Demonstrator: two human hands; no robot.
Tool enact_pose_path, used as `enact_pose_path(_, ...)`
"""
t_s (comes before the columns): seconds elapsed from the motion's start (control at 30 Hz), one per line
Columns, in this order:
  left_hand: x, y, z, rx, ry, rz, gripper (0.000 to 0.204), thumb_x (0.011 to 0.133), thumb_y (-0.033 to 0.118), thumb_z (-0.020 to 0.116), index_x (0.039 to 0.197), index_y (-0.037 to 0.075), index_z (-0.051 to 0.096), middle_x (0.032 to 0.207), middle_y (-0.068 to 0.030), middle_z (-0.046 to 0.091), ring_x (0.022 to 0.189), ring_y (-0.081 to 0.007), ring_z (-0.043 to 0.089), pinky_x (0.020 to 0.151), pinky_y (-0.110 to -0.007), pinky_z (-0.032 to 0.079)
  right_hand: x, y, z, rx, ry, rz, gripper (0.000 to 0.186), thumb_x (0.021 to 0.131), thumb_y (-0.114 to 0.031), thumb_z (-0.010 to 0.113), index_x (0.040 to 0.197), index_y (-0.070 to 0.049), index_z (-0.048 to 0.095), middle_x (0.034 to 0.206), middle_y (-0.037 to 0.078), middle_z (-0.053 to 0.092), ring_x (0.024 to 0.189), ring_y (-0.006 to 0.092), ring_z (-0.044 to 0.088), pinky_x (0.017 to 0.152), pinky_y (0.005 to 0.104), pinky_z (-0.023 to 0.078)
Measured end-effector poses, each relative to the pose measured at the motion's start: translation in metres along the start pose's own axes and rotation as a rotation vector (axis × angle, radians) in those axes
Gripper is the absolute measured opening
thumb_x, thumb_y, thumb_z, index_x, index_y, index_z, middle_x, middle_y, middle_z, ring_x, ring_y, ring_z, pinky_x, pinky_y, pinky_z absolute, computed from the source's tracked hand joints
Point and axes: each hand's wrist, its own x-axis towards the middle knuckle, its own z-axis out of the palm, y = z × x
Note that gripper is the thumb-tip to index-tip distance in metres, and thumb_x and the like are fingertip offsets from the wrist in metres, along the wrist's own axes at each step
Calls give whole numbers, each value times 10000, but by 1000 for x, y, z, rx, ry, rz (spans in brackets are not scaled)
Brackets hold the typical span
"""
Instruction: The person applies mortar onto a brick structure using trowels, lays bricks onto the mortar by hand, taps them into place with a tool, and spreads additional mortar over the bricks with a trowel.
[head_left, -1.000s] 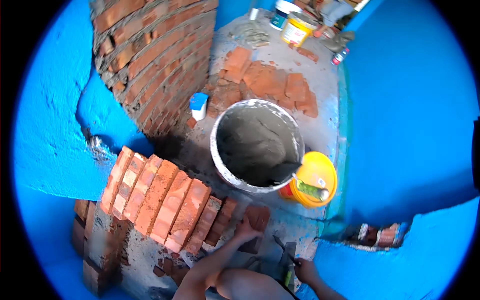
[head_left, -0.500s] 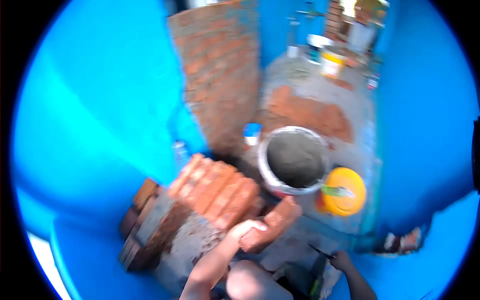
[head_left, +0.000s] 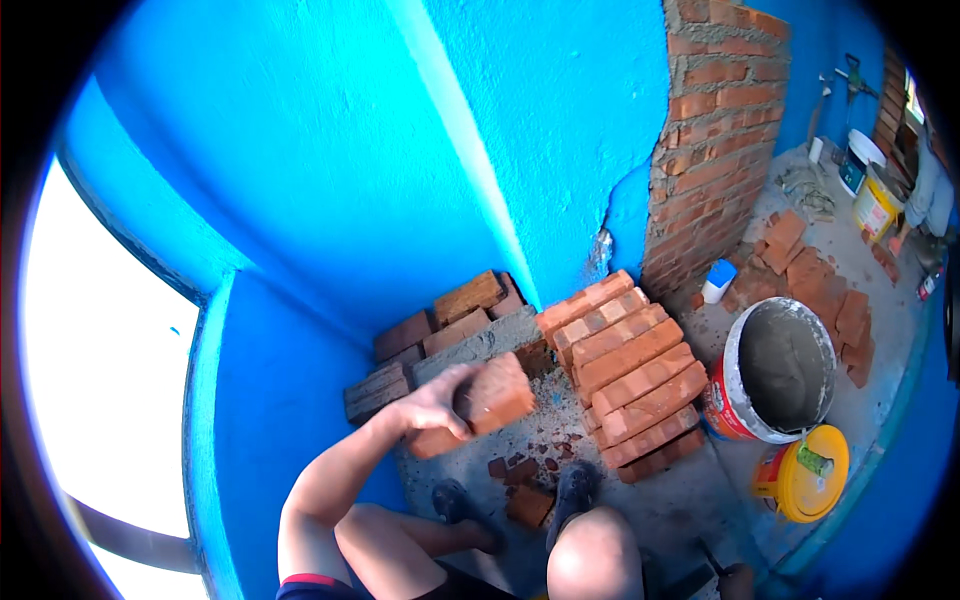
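Note:
My left hand (head_left: 435, 405) grips an orange brick (head_left: 497, 387), held above the debris-strewn floor between an old brick pile (head_left: 465, 300) and a stack of orange bricks (head_left: 635, 365). Low at the right, partly cut off, my right hand (head_left: 734, 583) is closed on a dark, thin tool (head_left: 710, 555). A large bucket of grey mortar (head_left: 738, 395) stands right of the stack, with a yellow lidded bucket (head_left: 802, 485) beside it and a green-handled item (head_left: 815, 462) on that lid. My knees and shoes are below the brick.
Blue walls (head_left: 330, 170) enclose the space, with a bright opening (head_left: 110, 330) at left. An exposed brick wall (head_left: 715, 140) rises at back right, near broken orange slabs (head_left: 825, 290), a white tub with blue top (head_left: 718, 282) and more buckets (head_left: 875, 210).
My left hand has lifted a brick and carried it leftward, toward the old pile. My view has swung left, bringing the bright opening into sight and shifting the buckets rightward.

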Motion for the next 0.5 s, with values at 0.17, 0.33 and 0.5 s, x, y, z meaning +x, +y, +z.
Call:
enact_pose_path(0.17, -31, -109, -68, 463, 328, -204, 1143, 423, 244, 831, 1438, 140, 318, 1367, -213, 405, 1288, -396, 371, 1097, -441, 325, 18, -133, -42, 180, -109, 30, 231, 872, -228, 546, 897, -34, 670, 852, 210, 656, 835, 403, 614, 709, 491, 487)
enact_pose_path(0.33, 46, -152, -63, 371, 340, -204, 1153, 415, 177, 831, 1444, 165, 311, 1359, -188, 410, 1289, -402, 360, 1096, -452, 312, -10, -132, -32, 133, -42, 135, 271, 901, -235, 552, 1027, -23, 663, 858, 230, 658, 796, 406, 627, 693, 454, 502)
enact_pose_path(0.5, 37, -190, -79, 402, 301, -256, 1148, 438, 145, 819, 1453, 167, 285, 1392, -191, 386, 1321, -394, 325, 1107, -445, 299, -8, -141, 17, 536, -287, 335, 109, 921, -229, 538, 889, -131, 572, 643, 87, 496, 546, 246, 493, 493, 367, 409)
